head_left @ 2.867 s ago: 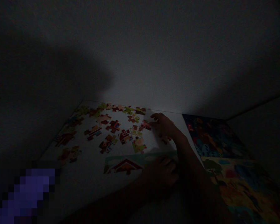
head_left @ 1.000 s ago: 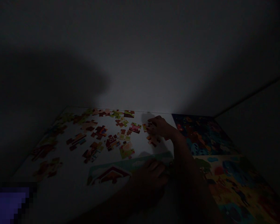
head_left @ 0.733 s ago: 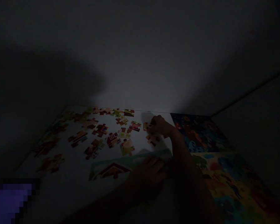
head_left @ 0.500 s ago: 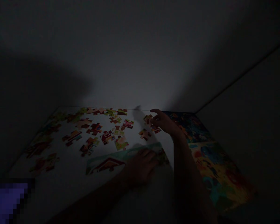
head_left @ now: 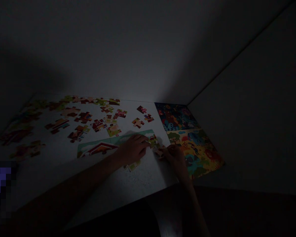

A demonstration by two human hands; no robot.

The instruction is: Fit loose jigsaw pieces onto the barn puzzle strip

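Loose puzzle pieces (head_left: 98, 124) lie behind the assembled strip (head_left: 106, 147) on the bench (head_left: 138, 181); finished puzzles (head_left: 187, 138) sit right.

Pretty dark shot, so not much to go on. Both forearms are bare all the way back to the edge of the frame, no sleeves or cuffs showing anywhere. The left hand (head_left: 133, 149) has no ring, watch or band that I can make out, and the same goes for the right hand (head_left: 174, 157) and its wrist. The fingers (head_left: 141, 140) look bare too, no gloves, though it's too dim to say anything about the nails. The left forearm is long and mostly lost in shadow; the right forearm is slimmer in view.
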